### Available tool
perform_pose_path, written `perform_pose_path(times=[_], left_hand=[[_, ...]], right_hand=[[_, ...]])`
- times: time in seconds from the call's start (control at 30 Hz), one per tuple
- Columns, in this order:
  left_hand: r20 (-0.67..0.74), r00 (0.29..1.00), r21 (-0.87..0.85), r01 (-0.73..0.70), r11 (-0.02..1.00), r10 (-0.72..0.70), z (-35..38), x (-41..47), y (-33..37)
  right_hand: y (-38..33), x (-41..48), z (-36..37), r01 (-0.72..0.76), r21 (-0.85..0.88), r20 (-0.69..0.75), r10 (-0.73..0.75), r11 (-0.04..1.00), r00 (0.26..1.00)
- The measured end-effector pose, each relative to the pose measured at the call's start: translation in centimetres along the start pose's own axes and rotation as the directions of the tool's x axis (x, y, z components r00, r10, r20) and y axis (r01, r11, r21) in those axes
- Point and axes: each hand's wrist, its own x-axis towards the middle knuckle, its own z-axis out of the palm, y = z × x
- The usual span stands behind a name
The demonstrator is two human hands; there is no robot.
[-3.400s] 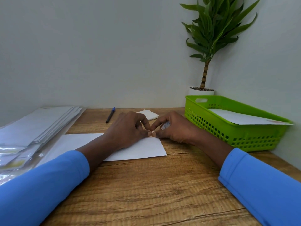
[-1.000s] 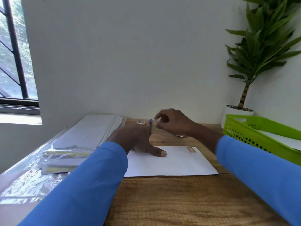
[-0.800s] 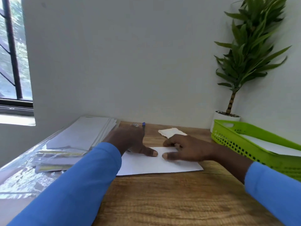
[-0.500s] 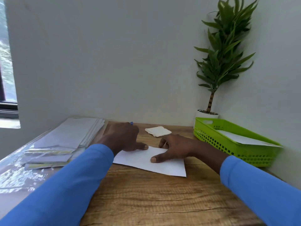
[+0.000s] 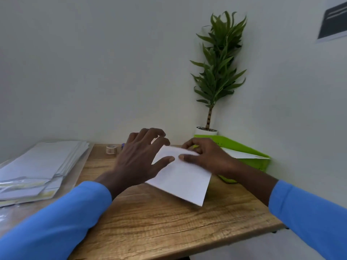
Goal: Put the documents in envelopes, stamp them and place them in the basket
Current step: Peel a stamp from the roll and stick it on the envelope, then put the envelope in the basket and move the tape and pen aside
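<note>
— Envelope (image 5: 180, 177) hung tilted over the surface (image 5: 159, 222), right hand (image 5: 208, 158) pinching its far edge, left hand (image 5: 137, 160) spread, only the thumb on it.
— Yeah, basket (image 5: 262, 165) was right behind. One-sided pinch though, it could've sagged and snagged the rim.

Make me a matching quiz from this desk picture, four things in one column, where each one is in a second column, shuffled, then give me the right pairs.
Things
1. envelope
2. basket
3. plant
4. paper stack

Places
A. left side of the table
B. back corner, behind the basket
C. gripped by the right hand
D. right side of the table, with a sheet inside

Pairs: 1-C, 2-D, 3-B, 4-A
</note>
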Motion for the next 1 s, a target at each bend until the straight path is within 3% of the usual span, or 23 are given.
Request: perform_pose_path(times=[0.17,0.33,0.47,0.6,0.77,0.93,1.0], left_hand=[[0.098,0.987,-0.066,-0.125,0.99,0.131,0.6,-0.3,1.7],[0.238,0.951,-0.133,-0.17,0.976,0.198,1.3,-0.7,2.2],[0.317,0.931,-0.154,-0.138,0.978,0.182,1.3,-0.8,1.9],[0.369,0.916,-0.162,-0.104,0.981,0.158,1.1,-0.9,1.6],[0.447,0.886,-0.168,-0.054,0.984,0.125,0.9,-0.9,1.5],[0.466,0.88,-0.198,0.009,0.98,0.086,1.1,-0.8,1.1],[0.485,0.871,-0.214,0.036,0.976,0.074,1.2,-0.8,1.0]], right_hand=[[0.8,-1.3,-7.5,0.054,-0.014,-0.339,-0.056,0.998,0.939],[4.5,-0.5,-13.7,-0.133,-0.025,-0.607,0.091,0.991,0.79],[8.2,0.1,-14.6,-0.42,-0.088,-0.571,0.299,0.903,0.765],[10.5,0.7,-13.3,-0.536,-0.168,-0.401,0.44,0.827,0.804],[8.7,0.3,-12.8,-0.49,-0.515,-0.492,0.226,0.703,0.841],[8.9,-1.5,-10.5,-0.178,-0.519,-0.457,-0.096,0.836,0.884],[9.9,-2.0,-9.2,-0.097,-0.577,-0.39,-0.169,0.811,0.905]])
